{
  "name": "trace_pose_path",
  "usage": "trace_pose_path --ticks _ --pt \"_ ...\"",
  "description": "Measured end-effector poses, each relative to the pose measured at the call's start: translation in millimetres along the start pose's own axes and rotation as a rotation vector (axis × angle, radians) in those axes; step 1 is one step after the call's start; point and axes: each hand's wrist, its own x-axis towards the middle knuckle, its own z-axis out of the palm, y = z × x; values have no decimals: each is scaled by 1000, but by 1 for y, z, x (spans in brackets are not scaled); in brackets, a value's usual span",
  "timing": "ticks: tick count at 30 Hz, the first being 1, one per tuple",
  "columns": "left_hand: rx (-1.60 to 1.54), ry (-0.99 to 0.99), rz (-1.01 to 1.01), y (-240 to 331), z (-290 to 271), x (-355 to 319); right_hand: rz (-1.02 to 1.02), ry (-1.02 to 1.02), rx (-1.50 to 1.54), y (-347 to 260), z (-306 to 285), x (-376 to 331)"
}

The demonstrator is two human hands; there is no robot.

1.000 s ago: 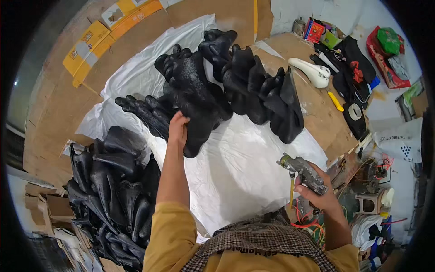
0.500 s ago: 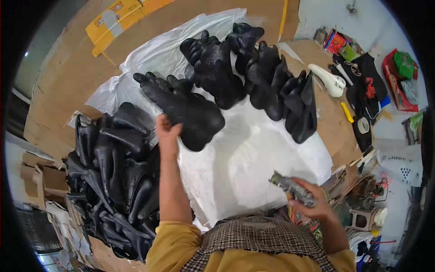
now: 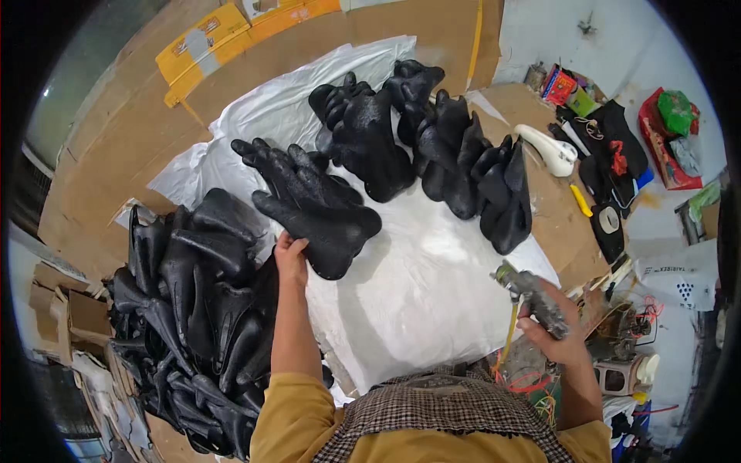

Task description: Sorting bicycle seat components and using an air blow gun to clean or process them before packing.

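Black bicycle saddles lie in clusters on a white sheet [image 3: 432,309]. My left hand [image 3: 292,258] is closed on the edge of the nearest black bicycle saddle [image 3: 332,228], thumb and fingers pinching its near left side. That saddle rests against several others behind it, its narrow nose pointing left. Over the sheet's right edge, my right hand [image 3: 559,328] grips a worn, dark grey hand tool [image 3: 540,301], its front end pointing up and left. A yellow hose or cord hangs below the tool's front. The tool's exact kind cannot be made out.
A big heap of black saddles [image 3: 193,293] fills the left side. More saddle clusters [image 3: 370,139] stand along the sheet's far side. At the right are a white saddle [image 3: 548,150], a yellow-handled tool [image 3: 580,201], a tape roll [image 3: 609,219] and tangled wires. Cardboard [image 3: 100,177] covers the table.
My left hand has gone from open beside the saddle to gripping it, and the front saddle is now tilted apart from those behind. My right hand has moved right with the tool.
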Motion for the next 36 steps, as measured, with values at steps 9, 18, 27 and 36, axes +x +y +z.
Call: trace_pose_path --ticks 9,18,27,36 --pt "417 -44 -3 -52 25 49 -135 107 158 -32 -9 15" --pt "295 -311 41 -3 90 33 20 92 183 31 -7 30" --pt "261 -437 -48 41 187 152 40 -22 205 55 13 24" --pt "325 -191 222 101 182 70 106 -221 188 43 32 25"
